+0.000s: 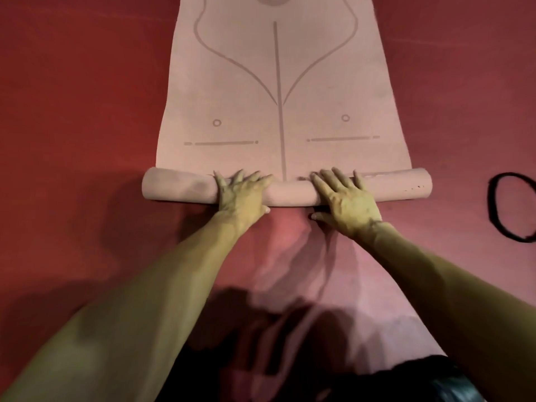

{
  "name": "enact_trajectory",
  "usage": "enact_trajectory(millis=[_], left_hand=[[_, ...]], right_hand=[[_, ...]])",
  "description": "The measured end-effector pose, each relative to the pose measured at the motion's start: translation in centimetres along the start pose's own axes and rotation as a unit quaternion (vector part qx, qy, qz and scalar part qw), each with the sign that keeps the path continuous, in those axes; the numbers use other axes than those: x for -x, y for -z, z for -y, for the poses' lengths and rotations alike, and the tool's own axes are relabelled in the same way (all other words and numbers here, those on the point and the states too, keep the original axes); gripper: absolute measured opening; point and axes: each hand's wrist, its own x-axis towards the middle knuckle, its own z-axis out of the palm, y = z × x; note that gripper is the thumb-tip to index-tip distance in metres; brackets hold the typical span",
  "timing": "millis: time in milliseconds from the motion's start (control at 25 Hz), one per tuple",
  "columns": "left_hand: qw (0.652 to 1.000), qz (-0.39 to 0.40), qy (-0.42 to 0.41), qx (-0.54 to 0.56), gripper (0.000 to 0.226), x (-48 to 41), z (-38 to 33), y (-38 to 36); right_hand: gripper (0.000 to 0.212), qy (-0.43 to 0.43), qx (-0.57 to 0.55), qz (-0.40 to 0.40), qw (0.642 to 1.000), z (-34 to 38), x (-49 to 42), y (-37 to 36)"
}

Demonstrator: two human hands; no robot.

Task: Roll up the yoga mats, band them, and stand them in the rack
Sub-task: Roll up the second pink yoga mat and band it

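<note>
A pale pink yoga mat with printed alignment lines lies flat on the red floor, stretching away from me. Its near end is wound into a thick roll that runs left to right. My left hand lies over the roll left of centre, fingers spread on top and thumb at the near side. My right hand lies over the roll right of centre the same way, thumb on the floor side. A black band lies in a loop on the floor at the right edge.
Red floor surrounds the mat on both sides. Dark clothing of my own body shows at the bottom right. No rack is in view.
</note>
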Motion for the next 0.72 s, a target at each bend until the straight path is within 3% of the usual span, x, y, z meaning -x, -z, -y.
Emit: enact_trajectory(millis=[320,480,640,720], left_hand=[[1.000,0.003,0.001,-0.002,0.063,2.0,-0.8,1.2],[0.999,0.052,0.000,0.000,0.062,5.7,-1.1,1.7],[0.981,0.192,-0.005,0.007,0.065,10.3,-2.1,0.1],[0.981,0.193,-0.026,-0.020,0.070,11.2,-1.9,-0.6]], right_hand=[[0.062,0.059,0.034,-0.089,0.994,-0.5,1.3,0.9],[0.059,0.077,0.001,-0.017,0.997,0.4,4.8,1.5],[0.066,0.097,-0.056,0.084,0.990,3.2,10.8,2.0],[0.068,0.099,-0.042,0.098,0.989,4.0,11.8,1.7]])
